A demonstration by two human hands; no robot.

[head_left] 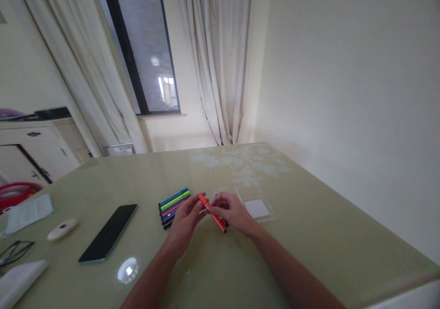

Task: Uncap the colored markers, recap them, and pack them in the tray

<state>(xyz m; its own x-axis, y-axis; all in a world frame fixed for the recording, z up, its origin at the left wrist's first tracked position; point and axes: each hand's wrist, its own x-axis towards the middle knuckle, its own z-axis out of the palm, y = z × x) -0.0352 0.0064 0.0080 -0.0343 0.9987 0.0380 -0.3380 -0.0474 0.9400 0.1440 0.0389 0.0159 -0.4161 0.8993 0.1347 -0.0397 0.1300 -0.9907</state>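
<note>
Hands: two, bare; the left hand (185, 219) pinches the upper end of the pen between thumb and fingers, and the right hand (235, 212) grips its barrel with curled fingertips.
Pen in hand: one slim orange-red marker (217, 221) with a dark lower tip, tilted between both hands, above the near-middle of the glossy olive-green surface (292, 249).
Pens lying down: one row of slim multicoloured markers (173, 202), side by side just beyond and left of the left hand; blue, yellow-green, green, reddish, purple and black show, at least six, though the hand hides part of the row and the exact count cannot be told.
Case: one shallow clear plastic case (271, 212), beside and partly behind the right hand, with one white rectangular card (256, 208) in it.
Phone: one black rectangular phone (108, 233), screen up, left of the marker row, well apart from the hands.
Far left: one smooth off-white oval object (63, 229), one pale blue flat sheet (30, 212), one thin black looped frame (16, 253) and one white slab (20, 279) cut off by the view's edge.
Beyond: two pale cloth curtains (220, 57), one dark-framed window (144, 43), one white wooden cabinet (30, 139).
</note>
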